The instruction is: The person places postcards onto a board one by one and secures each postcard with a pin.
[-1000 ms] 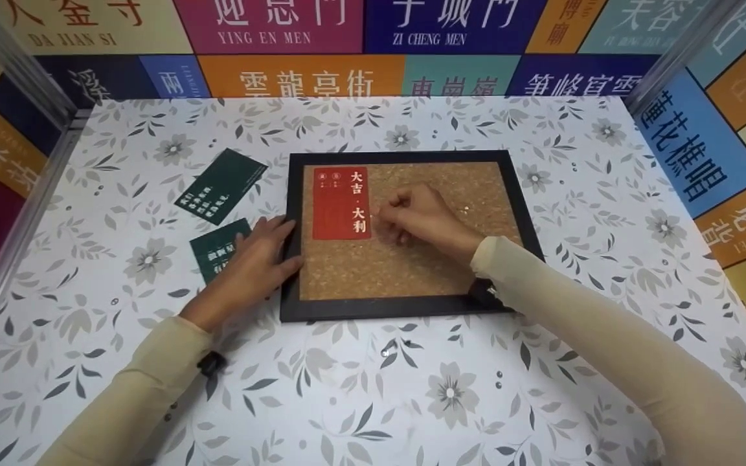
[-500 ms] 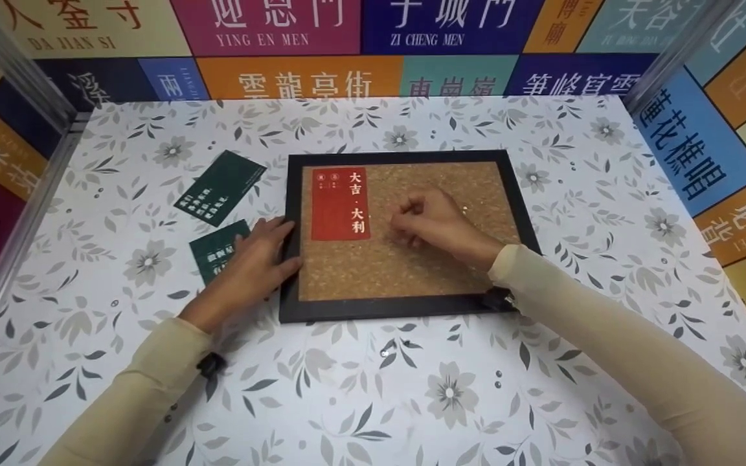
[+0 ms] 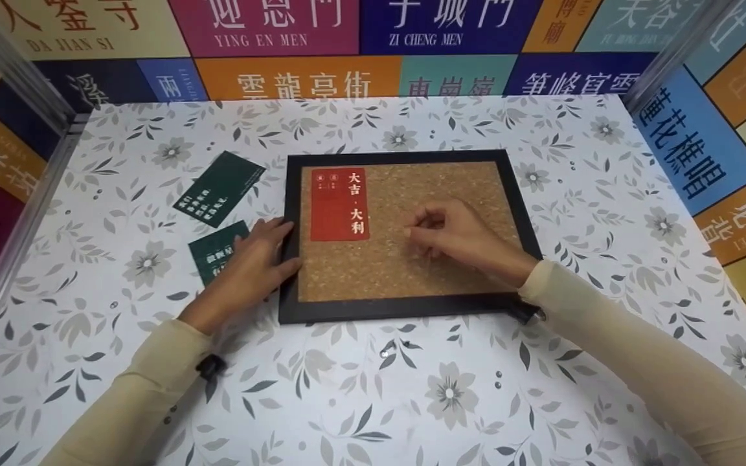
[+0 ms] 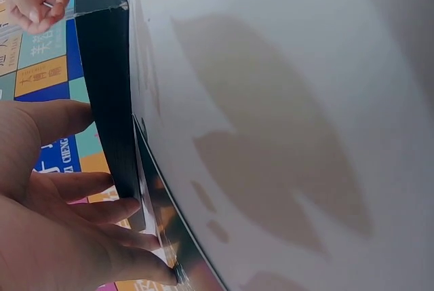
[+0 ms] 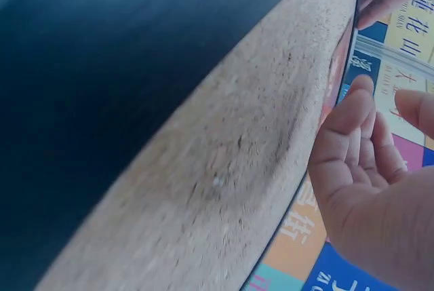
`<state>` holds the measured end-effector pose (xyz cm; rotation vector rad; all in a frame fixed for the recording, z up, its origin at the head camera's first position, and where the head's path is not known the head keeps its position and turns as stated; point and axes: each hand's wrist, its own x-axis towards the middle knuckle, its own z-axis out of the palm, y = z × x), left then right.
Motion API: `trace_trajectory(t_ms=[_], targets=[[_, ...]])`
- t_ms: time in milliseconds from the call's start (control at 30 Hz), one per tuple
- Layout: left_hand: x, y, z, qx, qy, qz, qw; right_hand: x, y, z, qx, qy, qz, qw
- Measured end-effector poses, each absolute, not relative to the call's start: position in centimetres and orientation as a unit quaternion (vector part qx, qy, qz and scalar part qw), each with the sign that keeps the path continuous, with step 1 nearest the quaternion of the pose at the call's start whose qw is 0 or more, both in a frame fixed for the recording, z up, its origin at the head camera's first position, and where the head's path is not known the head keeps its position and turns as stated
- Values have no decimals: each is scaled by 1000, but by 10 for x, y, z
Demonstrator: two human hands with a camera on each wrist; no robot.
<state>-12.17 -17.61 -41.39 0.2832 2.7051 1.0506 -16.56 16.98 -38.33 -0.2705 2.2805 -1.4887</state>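
Black-framed corkboard (image 3: 357, 272), red card (image 3: 339, 204) at upper left, left hand (image 3: 253, 255) resting against its side, right hand (image 3: 463, 236) loosely curled above, thumb apart.

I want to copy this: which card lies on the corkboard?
The red card; the upper green card and lower green card lie on the table.

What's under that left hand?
From above, part of the nearer green card peeks out from behind the left hand, which touches the black frame. The hand covers the rest, so anything printed there can't be seen.
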Motion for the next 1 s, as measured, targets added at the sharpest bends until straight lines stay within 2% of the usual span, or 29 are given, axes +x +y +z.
trace_trajectory(t_ms=[333, 433, 533, 800, 1000], targets=[[-123, -177, -415, 101, 920, 362, 107, -142, 195, -381, -158, 823, -519, 172], [-127, -181, -426, 110, 919, 367, 94, -135, 199, -382, -173, 828, -508, 160], [-128, -182, -429, 114, 917, 371, 88, -126, 202, -382, -173, 834, -497, 167], [-122, -178, -414, 108, 915, 372, 108, -102, 204, -384, -197, 840, -471, 183], [-123, -177, -414, 102, 919, 363, 117, -87, 203, -386, -232, 850, -442, 165]])
